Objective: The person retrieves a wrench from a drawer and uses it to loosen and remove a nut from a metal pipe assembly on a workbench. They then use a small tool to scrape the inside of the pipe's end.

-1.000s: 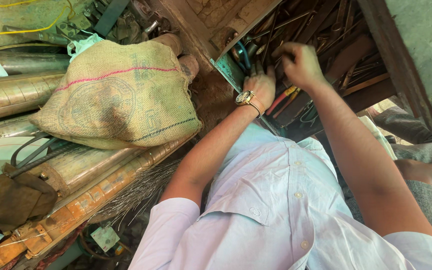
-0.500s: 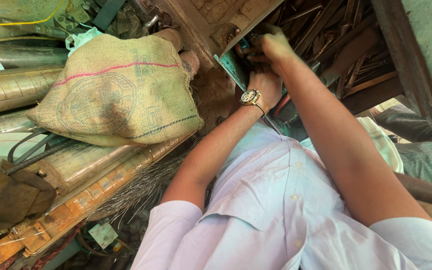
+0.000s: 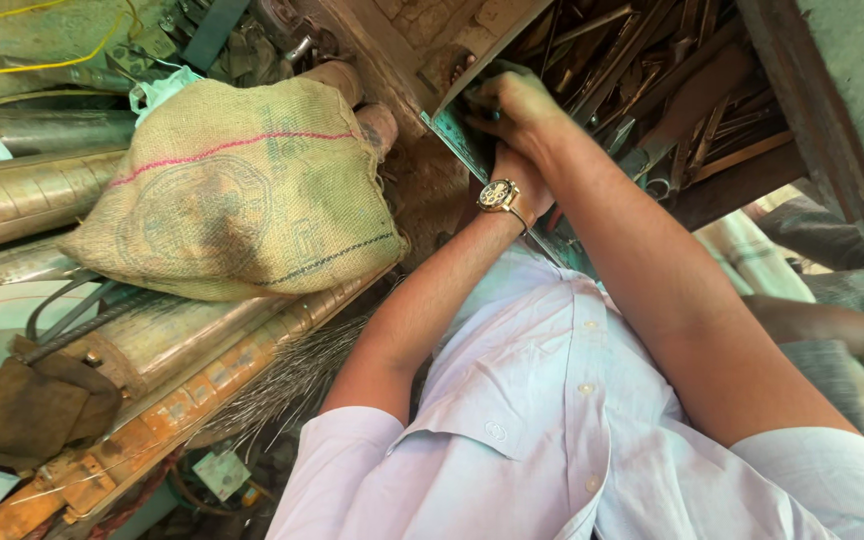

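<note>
At upper centre of the frame, the right hand [image 3: 522,105] curls its fingers over the edge of a teal metal tool tray [image 3: 467,140] set in a wooden box of tools [image 3: 682,90]. The left hand [image 3: 524,180], wearing a wristwatch [image 3: 499,195], lies just beneath; its fingers are hidden, so their grip cannot be told. A burlap sack [image 3: 237,190] fills the upper left.

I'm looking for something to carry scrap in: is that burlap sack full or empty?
Full, or close to it. The burlap sack bulges rounded and taut where it lies on the metal pipes. What is inside cannot be told.
</note>
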